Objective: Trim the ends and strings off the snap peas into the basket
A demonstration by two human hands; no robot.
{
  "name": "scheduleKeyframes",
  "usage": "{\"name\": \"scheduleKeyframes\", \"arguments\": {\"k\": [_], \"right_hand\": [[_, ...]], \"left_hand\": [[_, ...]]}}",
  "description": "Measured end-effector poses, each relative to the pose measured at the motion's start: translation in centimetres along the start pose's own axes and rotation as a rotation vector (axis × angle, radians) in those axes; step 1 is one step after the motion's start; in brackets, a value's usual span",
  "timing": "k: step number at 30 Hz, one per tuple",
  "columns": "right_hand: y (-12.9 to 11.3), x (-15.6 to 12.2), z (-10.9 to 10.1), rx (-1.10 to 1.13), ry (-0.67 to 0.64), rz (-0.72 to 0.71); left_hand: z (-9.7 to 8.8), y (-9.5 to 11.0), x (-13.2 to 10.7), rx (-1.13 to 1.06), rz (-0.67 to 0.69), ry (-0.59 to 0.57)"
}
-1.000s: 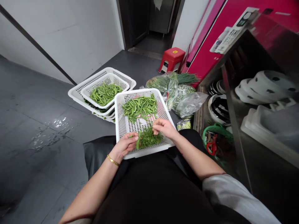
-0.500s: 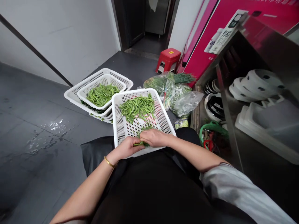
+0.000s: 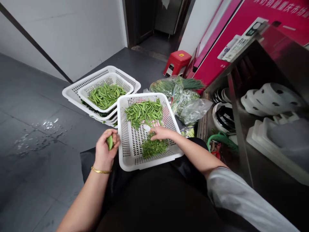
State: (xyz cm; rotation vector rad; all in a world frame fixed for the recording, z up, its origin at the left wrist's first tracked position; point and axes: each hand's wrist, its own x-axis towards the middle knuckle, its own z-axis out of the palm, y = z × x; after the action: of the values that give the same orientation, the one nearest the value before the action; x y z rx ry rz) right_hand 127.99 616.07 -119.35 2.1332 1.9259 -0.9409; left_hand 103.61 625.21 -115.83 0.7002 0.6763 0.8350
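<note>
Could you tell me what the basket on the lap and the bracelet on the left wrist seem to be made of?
The basket looks like moulded white plastic: matte, with a regular grid of holes. The bracelet seems polished gold-coloured metal, going by its thin shiny band; whether real gold cannot be told.

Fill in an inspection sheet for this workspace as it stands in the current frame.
Surface: white slotted basket on the person's lap, above grey tiled floor.
Job's things: pod pile at the basket's far end; green trimmings at its near end.
Clutter: stacked baskets holding more pods; bagged greens; wet patch.
Hands: left hand shut on pea pod, outside the basket; right hand inside it, fingertips at the pile, grip unclear.
Cables: nothing seen.
Surroundings: red stool; steel shelf with white lids.
</note>
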Motion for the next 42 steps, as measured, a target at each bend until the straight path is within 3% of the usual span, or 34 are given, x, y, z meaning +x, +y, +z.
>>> {"name": "scheduleKeyframes", "arguments": {"k": [3,7,10,13,15,17,21,23,25,28,32,38,40,42], "right_hand": [[0.6,4.5,-0.8,-0.113,0.128,0.191],[0.7,6.6,-0.3,-0.126,0.121,0.175],[-0.1,4.2,0.2,-0.112,0.153,0.109],[-2.2,0.1,1.0,-0.081,0.225,-0.087],[-3.7,-2.3,1.8,-0.089,0.294,-0.223],[-4.6,-4.0,2.4,-0.122,0.328,-0.271],[-3.8,-5.8,2.5,-0.202,0.121,-0.240],[-3.3,-6.4,1.9,-0.214,0.069,-0.192],[-3.3,-7.0,1.0,-0.149,0.213,-0.182],[-4.6,-7.8,-0.3,-0.042,0.460,-0.316],[-6.1,-8.3,-0.8,-0.115,0.546,-0.472],[-6.2,-7.9,1.1,-0.240,0.759,-0.405],[-5.5,-8.1,1.3,-0.225,0.821,-0.382],[-4.3,-8.7,0.9,-0.174,0.877,-0.338]], "left_hand": [[0.1,-0.8,-0.1,-0.040,-0.225,-0.079],[0.6,-2.0,-0.5,-0.026,-0.335,-0.188],[0.7,-3.0,-0.5,0.171,-0.326,-0.149],[0.9,-4.7,-0.4,0.484,-0.268,-0.080],[1.2,-5.7,-0.5,0.608,-0.218,-0.104],[1.4,-6.2,-0.8,0.662,-0.159,-0.127],[1.7,-5.2,-1.7,0.713,-0.008,-0.090],[2.0,-4.4,-2.2,0.742,-0.003,-0.121],[2.4,-3.9,-2.7,0.769,-0.053,-0.201],[2.9,-3.4,-3.3,0.730,-0.179,-0.356],[3.5,-3.3,-3.9,0.544,-0.332,-0.458],[4.3,-4.8,-4.3,0.183,-0.487,-0.282],[4.1,-4.9,-4.0,0.158,-0.442,-0.218],[3.6,-4.6,-3.7,0.191,-0.313,-0.147]]}}
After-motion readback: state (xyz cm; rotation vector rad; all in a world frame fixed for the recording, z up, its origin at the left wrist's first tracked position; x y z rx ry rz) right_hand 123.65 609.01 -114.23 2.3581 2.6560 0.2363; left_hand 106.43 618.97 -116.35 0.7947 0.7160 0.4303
